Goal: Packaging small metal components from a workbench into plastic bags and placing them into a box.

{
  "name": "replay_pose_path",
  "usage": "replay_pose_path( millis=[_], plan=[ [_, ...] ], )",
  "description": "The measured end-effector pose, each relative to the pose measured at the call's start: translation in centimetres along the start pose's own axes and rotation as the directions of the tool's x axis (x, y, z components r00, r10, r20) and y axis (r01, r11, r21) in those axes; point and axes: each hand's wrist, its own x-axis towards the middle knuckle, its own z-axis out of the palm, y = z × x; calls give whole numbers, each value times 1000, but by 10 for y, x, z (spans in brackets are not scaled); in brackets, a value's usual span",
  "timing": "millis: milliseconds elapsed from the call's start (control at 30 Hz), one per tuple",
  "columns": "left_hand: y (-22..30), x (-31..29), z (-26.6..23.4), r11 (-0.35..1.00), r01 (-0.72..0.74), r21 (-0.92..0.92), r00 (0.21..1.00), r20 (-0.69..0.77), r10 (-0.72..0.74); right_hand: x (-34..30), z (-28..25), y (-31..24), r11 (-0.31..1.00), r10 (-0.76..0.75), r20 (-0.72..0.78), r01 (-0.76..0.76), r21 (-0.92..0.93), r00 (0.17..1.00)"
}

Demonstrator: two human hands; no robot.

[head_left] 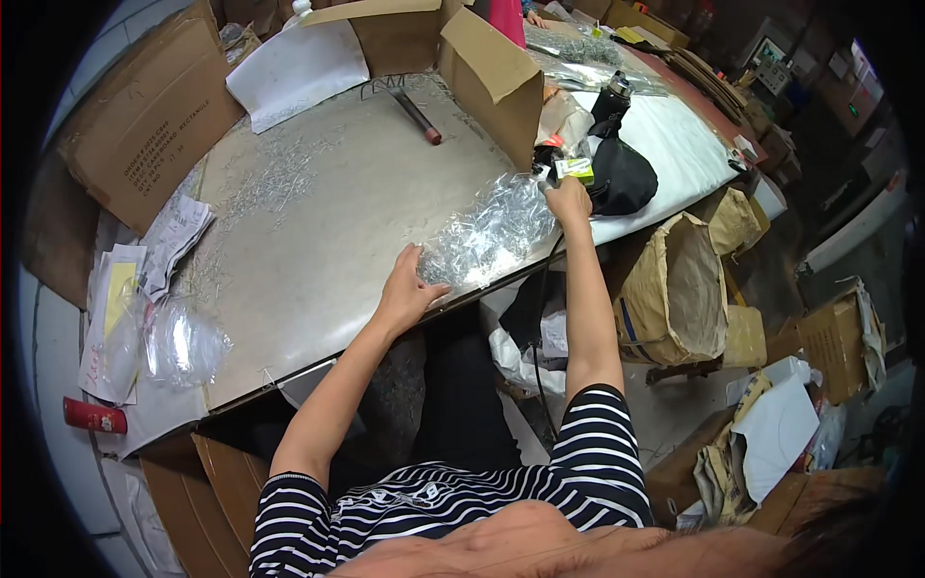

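Note:
A clear plastic bag (491,231) filled with thin, shiny metal pieces lies near the table's front edge. My left hand (409,287) rests at its left end, thumb and fingers spread apart against the plastic. At the bag's far right end my right hand (568,199) is closed on the gathered plastic; its fingertips are partly hidden. Just beyond that hand lies a small yellow-green packet (575,170). Loose metal pieces (275,183) of the same sort are scattered over the left part of the table.
A small hand rake (416,116) lies at the back. Cardboard flaps (493,82) wall the table's far side. To the right are a black bottle (611,104) and a black bag (624,178). Empty plastic bags (183,342) and a red can (94,416) sit far left.

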Motion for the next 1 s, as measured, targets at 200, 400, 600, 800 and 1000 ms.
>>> replay_pose_path(
  millis=[200,400,600,800,1000],
  plan=[
    [-6,3,6,999,-1,-40,1000,-27,-1,2,7,8,984,-147,-89,136,-111,985],
    [-2,6,14,999,-3,35,998,-69,6,6,14,7,954,-299,59,298,29,952],
    [10,14,17,958,-18,286,991,-125,56,10,25,4,848,-251,137,149,509,958],
    [11,25,23,987,22,156,997,-73,-11,-73,26,-54,987,-129,41,125,98,991],
    [-3,29,24,999,-34,-4,996,-84,34,-110,38,-79,962,-160,106,131,241,981]
  ],
)
